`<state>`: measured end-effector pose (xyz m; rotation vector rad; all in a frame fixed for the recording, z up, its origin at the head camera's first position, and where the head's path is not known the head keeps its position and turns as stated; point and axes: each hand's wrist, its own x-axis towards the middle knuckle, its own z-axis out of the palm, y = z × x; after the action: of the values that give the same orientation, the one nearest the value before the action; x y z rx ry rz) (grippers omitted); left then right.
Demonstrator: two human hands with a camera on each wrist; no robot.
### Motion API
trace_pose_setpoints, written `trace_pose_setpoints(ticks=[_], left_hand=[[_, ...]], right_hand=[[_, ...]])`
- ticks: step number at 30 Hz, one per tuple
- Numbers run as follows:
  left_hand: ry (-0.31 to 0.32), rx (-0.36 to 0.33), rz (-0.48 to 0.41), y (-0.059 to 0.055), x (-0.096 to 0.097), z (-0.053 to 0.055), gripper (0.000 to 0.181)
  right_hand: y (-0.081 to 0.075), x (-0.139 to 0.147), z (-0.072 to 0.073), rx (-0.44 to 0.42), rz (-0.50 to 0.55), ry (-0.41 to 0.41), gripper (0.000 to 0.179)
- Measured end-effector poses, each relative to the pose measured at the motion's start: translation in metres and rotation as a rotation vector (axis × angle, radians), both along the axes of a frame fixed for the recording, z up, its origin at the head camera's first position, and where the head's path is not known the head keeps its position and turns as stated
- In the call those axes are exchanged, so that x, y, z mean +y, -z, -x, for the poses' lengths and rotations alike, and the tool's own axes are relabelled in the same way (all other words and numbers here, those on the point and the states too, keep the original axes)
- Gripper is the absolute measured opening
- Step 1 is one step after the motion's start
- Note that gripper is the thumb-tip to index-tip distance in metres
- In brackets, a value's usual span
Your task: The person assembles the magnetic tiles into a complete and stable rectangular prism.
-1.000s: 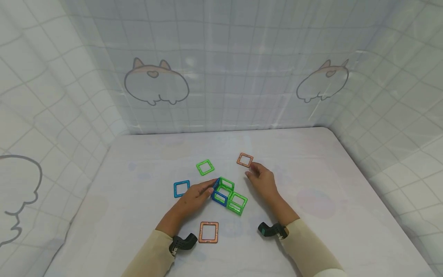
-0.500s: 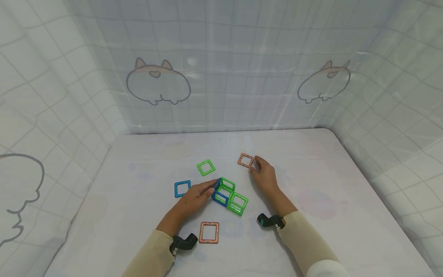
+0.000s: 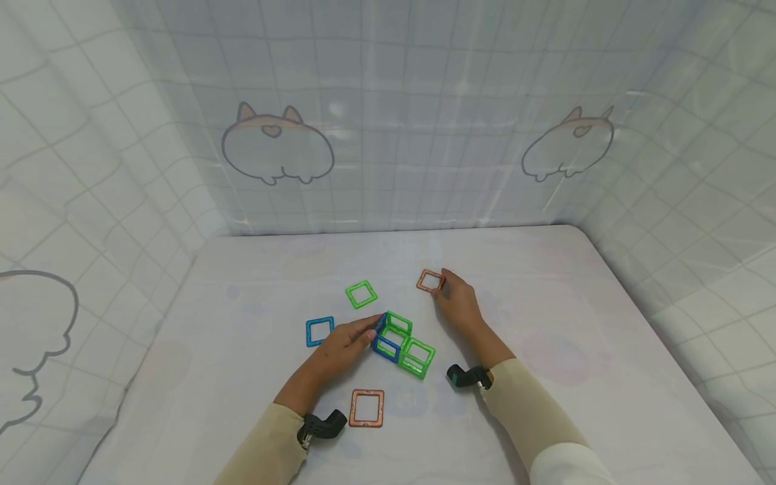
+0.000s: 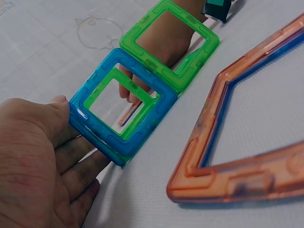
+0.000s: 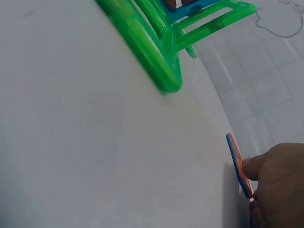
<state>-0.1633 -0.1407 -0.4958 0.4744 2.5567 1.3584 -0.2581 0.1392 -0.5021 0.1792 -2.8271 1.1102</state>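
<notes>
Near the table's middle stands a small structure of green and blue magnetic tiles [image 3: 397,335], some upright and some flat. My left hand [image 3: 339,347] holds it at its left corner, the thumb at the edge of the front blue tile [image 4: 159,107] and the fingers along the other blue side. Beyond the structure, to the right, my right hand [image 3: 459,303] pinches a small orange square tile [image 3: 430,280] by its right side. In the right wrist view this orange tile [image 5: 239,166] appears nearly edge-on, tilted, with the thumb against its face.
A loose green tile [image 3: 361,294] lies behind the structure, and a blue tile [image 3: 308,332] lies left of it, partly behind the left hand. A larger orange tile [image 3: 352,408] lies nearer the front. White curtains with a grid pattern [image 3: 424,135] surround the white table.
My right hand has shifted slightly, and its fingers have closed on the small orange tile's right side. The left hand and the structure stay in place.
</notes>
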Motion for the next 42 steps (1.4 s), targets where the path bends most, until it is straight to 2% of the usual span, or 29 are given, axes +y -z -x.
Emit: trace_pose_setpoints(ticks=[7, 17, 25, 29, 32, 37, 42], left_hand=[[-0.002, 0.000, -0.011, 0.002, -0.001, 0.001, 0.045], [0.016, 0.018, -0.012, 0.001, -0.002, 0.002, 0.047], [0.021, 0.010, -0.013, 0.001, -0.004, 0.001, 0.046], [0.024, 0.007, -0.027, 0.001, -0.003, 0.001, 0.045], [0.028, 0.008, -0.034, 0.002, -0.001, 0.000, 0.045], [0.029, 0.020, -0.028, 0.002, -0.002, 0.000, 0.045], [0.017, 0.012, -0.008, 0.002, -0.003, 0.001, 0.044]], right_hand=[[0.001, -0.003, 0.001, 0.042, 0.006, 0.023, 0.048], [0.004, 0.002, -0.005, 0.125, 0.178, 0.032, 0.056], [0.007, 0.005, -0.006, 0.226, 0.172, 0.012, 0.035], [0.009, 0.007, -0.010, 0.285, 0.214, 0.016, 0.028], [0.009, 0.008, -0.013, 0.264, 0.266, 0.027, 0.027], [0.004, 0.005, -0.020, 0.155, 0.348, 0.034, 0.025], [0.000, 0.003, -0.026, 0.118, 0.359, 0.024, 0.019]])
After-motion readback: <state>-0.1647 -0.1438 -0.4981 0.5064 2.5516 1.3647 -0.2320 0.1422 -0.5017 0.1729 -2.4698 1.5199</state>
